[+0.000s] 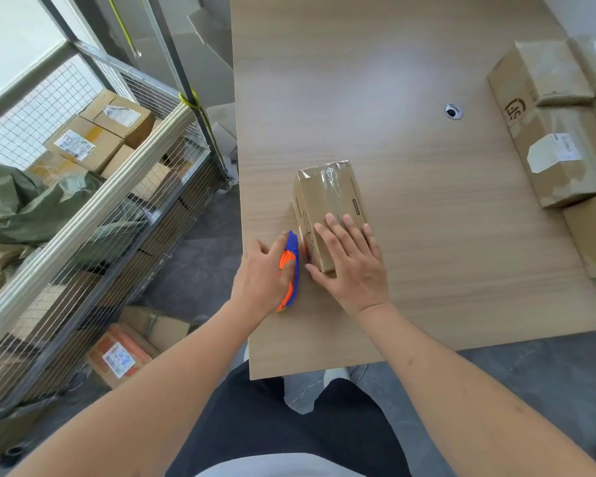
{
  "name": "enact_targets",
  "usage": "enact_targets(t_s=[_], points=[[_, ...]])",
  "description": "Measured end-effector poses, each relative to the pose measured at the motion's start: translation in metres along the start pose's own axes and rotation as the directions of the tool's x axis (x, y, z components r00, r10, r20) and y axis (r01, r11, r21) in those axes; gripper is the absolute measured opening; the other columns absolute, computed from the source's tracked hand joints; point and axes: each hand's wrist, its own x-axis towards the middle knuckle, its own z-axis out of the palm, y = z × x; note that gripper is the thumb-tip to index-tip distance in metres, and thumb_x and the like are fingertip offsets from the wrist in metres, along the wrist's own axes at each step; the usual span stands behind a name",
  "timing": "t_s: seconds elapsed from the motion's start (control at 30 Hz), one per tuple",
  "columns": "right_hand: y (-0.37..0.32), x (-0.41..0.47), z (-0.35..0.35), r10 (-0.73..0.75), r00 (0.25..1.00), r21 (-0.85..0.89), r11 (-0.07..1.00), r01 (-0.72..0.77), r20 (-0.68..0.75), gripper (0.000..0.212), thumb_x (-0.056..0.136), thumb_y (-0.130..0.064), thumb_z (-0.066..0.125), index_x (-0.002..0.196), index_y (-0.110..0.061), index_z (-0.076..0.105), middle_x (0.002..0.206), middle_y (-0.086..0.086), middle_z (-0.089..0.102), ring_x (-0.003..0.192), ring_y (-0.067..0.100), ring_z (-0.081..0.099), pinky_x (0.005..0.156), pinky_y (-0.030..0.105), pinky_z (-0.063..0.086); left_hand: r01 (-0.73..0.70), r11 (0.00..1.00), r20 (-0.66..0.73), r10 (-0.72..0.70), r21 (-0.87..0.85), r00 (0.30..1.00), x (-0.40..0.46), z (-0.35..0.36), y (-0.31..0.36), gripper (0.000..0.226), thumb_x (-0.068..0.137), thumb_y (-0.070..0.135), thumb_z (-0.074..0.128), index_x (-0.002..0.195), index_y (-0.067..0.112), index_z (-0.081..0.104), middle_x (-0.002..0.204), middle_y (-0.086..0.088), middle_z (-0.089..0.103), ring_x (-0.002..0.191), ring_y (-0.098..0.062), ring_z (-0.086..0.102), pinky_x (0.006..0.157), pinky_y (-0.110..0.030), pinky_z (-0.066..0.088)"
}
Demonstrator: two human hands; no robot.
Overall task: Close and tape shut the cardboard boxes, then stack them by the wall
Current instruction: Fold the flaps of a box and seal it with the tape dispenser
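Near the table's left edge lies a small cardboard box, flaps shut, clear tape already along its top. The right hand presses flat on it, fingers straight; the left hand grips a blue-and-orange tape dispenser just beside it. Taped boxes wait far right, so stacking seemingly remains.

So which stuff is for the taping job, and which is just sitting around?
For the job:
- small cardboard box, right hand flat on it
- blue and orange tape dispenser, gripped by left hand
- taped boxes at the table's right edge

Just lying about:
- wire cage of parcels
- green sack
- cable hole
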Motion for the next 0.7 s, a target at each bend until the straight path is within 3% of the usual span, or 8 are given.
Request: enact_targets(t_s=[0.1,0.2,0.4,0.5,0.6,0.7], points=[[0.007,-0.003,-0.012,0.083,0.991,-0.03,0.996,-0.08,0.101,0.093,0.077,-0.072,0.071,0.155,-0.028,0.042,0.162,-0.007,0.038,0.151,0.02,0.034,0.123,0.046,0.025,-0.119,0.993,-0.028,0.119,-0.002,0.992,0.004,-0.012,0.01,0.05,0.099,0.033,0.057,0.148,0.027,0.047,0.112,-0.002,0.042,0.098,-0.023,0.049,0.079,-0.043,0.055],[0.022,-0.005,-0.027,0.105,0.979,-0.041,0.994,-0.1,0.174,0.113,0.061,-0.072,0.08,0.157,-0.031,0.037,0.164,-0.009,0.034,0.151,0.018,0.033,0.123,0.04,0.023,-0.252,0.966,-0.081,0.247,-0.059,0.966,0.009,-0.021,0.026,0.038,0.097,0.024,0.064,0.136,0.02,0.062,0.112,-0.006,0.049,0.094,-0.023,0.054,0.079,-0.042,0.055],[0.05,0.0,-0.045,-0.009,0.91,0.11,0.993,-0.041,0.415,0.129,0.059,-0.068,0.083,0.163,-0.031,0.017,0.169,-0.018,0.009,0.156,0.009,0.009,0.123,0.032,0.006,-0.576,0.807,-0.112,0.565,-0.129,0.817,0.01,0.0,0.055,0.016,0.095,0.027,0.07,0.108,0.019,0.075,0.118,-0.004,0.059,0.084,-0.025,0.064,0.072,-0.042,0.056],[0.066,0.007,-0.054,-0.109,0.869,0.237,0.971,-0.01,0.483,0.12,0.071,-0.049,0.087,0.163,-0.031,0.013,0.169,-0.018,0.005,0.156,0.006,0.004,0.125,0.033,0.009,-0.576,0.816,-0.163,0.561,-0.057,0.811,0.003,0.015,0.062,0.016,0.09,0.027,0.073,0.101,0.016,0.077,0.126,-0.009,0.064,0.105,-0.033,0.067,0.081,-0.048,0.058],[0.086,0.01,-0.056,-0.214,0.864,0.49,0.871,-0.043,0.456,0.09,0.079,-0.031,0.086,0.156,-0.021,0.04,0.165,-0.005,0.031,0.153,0.013,0.026,0.123,0.04,0.026,-0.535,0.845,-0.179,0.526,-0.001,0.831,-0.003,0.023,0.067,0.008,0.083,0.01,0.081,0.087,0.007,0.074,0.128,-0.017,0.067,0.127,-0.038,0.06,0.096,-0.051,0.056],[0.102,0.01,-0.058,-0.246,0.884,0.558,0.83,-0.021,0.398,0.05,0.085,-0.021,0.082,0.133,-0.017,0.068,0.155,-0.001,0.048,0.146,0.015,0.041,0.117,0.039,0.038,-0.442,0.897,-0.186,0.432,-0.01,0.882,-0.004,0.026,0.086,0.018,0.076,0.001,0.086,0.078,0.006,0.068,0.126,-0.014,0.07,0.126,-0.034,0.062,0.089,-0.049,0.059]])
